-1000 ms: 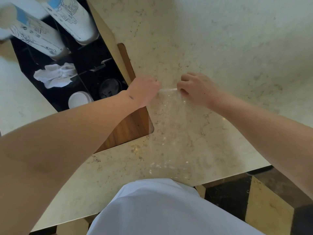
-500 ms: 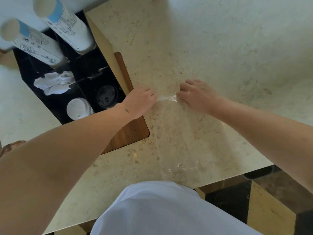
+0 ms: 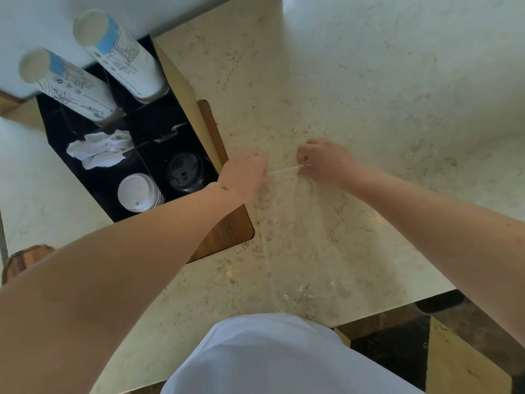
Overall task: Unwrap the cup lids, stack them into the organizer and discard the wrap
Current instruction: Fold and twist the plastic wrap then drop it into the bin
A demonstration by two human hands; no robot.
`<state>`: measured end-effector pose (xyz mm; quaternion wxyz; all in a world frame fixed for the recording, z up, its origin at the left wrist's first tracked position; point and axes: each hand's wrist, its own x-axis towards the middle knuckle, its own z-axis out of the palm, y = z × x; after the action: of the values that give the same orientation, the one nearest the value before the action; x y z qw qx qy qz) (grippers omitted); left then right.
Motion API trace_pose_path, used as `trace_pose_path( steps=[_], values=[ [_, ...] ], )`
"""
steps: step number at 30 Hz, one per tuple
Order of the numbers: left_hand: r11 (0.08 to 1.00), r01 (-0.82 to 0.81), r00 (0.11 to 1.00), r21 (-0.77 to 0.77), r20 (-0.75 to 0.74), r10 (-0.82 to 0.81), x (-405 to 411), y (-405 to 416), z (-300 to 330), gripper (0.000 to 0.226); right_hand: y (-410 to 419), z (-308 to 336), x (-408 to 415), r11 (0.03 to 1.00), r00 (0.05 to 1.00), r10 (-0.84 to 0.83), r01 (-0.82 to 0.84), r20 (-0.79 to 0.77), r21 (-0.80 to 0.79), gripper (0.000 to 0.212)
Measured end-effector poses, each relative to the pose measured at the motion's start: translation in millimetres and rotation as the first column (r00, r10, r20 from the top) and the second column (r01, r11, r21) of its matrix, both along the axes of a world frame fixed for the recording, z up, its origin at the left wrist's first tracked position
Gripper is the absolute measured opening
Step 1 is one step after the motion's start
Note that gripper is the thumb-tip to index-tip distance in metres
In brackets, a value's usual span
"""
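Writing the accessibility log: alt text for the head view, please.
Both hands, left hand and right hand, pinch the top edge of clear plastic wrap over a marble counter. Left, a black organizer holds white lids, dark lids and cup stacks.

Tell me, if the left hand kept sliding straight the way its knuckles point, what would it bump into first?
Most likely the right hand. The left hand points across at it, both pinching the top edge of the clear wrap stretched between them above the marble counter. Depth is hard to judge.
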<state>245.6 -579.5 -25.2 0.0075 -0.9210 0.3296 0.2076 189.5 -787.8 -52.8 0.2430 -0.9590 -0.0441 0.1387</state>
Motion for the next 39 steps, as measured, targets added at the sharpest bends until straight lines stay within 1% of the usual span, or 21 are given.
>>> trace_pose_path(
  steps=[2,5,7,9,12,13,15,17,19,23,25,28,31,33,35,36,37,39],
  values=[
    [0.995,-0.095,0.993,-0.030,-0.077,0.092,2,0,-3,0.011,0,-2,2,1.000,0.999,-0.005,0.007,-0.048,0.030,0.019],
    [0.993,-0.102,0.989,-0.055,-0.118,0.095,5,4,-8,0.007,0,-2,2,0.999,0.998,0.046,-0.046,-0.038,0.017,0.013],
    [0.995,-0.046,0.995,-0.084,-0.094,0.038,6,8,-11,0.005,0,-1,0,0.997,0.997,0.076,-0.075,-0.009,0.007,0.008],
    [0.994,0.059,0.998,-0.097,-0.023,-0.061,4,13,-12,0.010,-1,0,-4,0.993,0.993,0.117,-0.116,0.023,-0.017,0.004],
    [0.956,0.289,0.951,-0.056,0.132,-0.280,-2,24,-14,0.014,0,-1,-15,0.982,0.979,0.186,-0.181,0.082,-0.059,0.006],
    [0.942,0.328,0.935,-0.064,0.164,-0.315,-4,28,-15,0.014,0,-3,-18,0.978,0.973,0.202,-0.194,0.115,-0.074,0.006],
    [0.927,0.368,0.916,-0.076,0.200,-0.348,-9,32,-17,0.013,-1,-4,-24,0.969,0.951,0.242,-0.224,0.195,-0.107,0.006],
    [0.911,0.397,0.903,-0.110,0.225,-0.367,-13,36,-18,0.016,-1,-5,-27,0.955,0.923,0.289,-0.261,0.253,-0.141,0.010],
    [0.897,0.421,0.893,-0.133,0.232,-0.385,-14,41,-20,0.020,-2,-5,-30,0.948,0.910,0.311,-0.276,0.274,-0.157,0.016],
    [0.889,0.435,0.889,-0.142,0.227,-0.398,-14,47,-24,0.011,-5,-5,-35,0.946,0.910,0.316,-0.278,0.268,-0.170,0.020],
    [0.890,0.418,0.901,-0.181,0.208,-0.381,-16,47,-23,0.005,-5,-3,-37,0.944,0.917,0.314,-0.275,0.247,-0.180,0.018],
    [0.916,0.311,0.946,-0.253,0.176,-0.273,-22,44,-20,0.023,-5,1,-38,0.954,0.931,0.282,-0.247,0.233,-0.167,0.021],
    [0.943,0.243,0.966,-0.227,0.148,-0.213,-23,37,-17,0.030,-3,3,-33,0.977,0.962,0.202,-0.186,0.184,-0.102,0.015],
    [0.960,0.176,0.981,-0.219,0.114,-0.154,-23,29,-13,0.025,0,3,-27,0.983,0.978,0.176,-0.169,0.111,-0.065,0.009],
    [0.969,0.061,0.998,-0.241,0.015,-0.059,-21,21,-11,0.013,2,3,-21,0.988,0.988,0.150,-0.149,0.033,-0.036,0.005],
    [0.970,-0.012,0.999,-0.242,-0.052,0.000,-20,18,-10,0.010,4,4,-18,0.991,0.991,0.130,-0.130,-0.006,-0.018,0.007],
    [0.971,-0.079,0.992,-0.227,-0.109,0.055,-19,15,-9,0.014,4,5,-16,0.994,0.993,0.110,-0.110,-0.044,0.001,0.012],
    [0.969,-0.163,0.973,-0.185,-0.195,0.126,-15,13,-10,0.022,6,8,-12,0.997,0.990,0.081,-0.080,-0.117,0.017,0.019]
  ],
)
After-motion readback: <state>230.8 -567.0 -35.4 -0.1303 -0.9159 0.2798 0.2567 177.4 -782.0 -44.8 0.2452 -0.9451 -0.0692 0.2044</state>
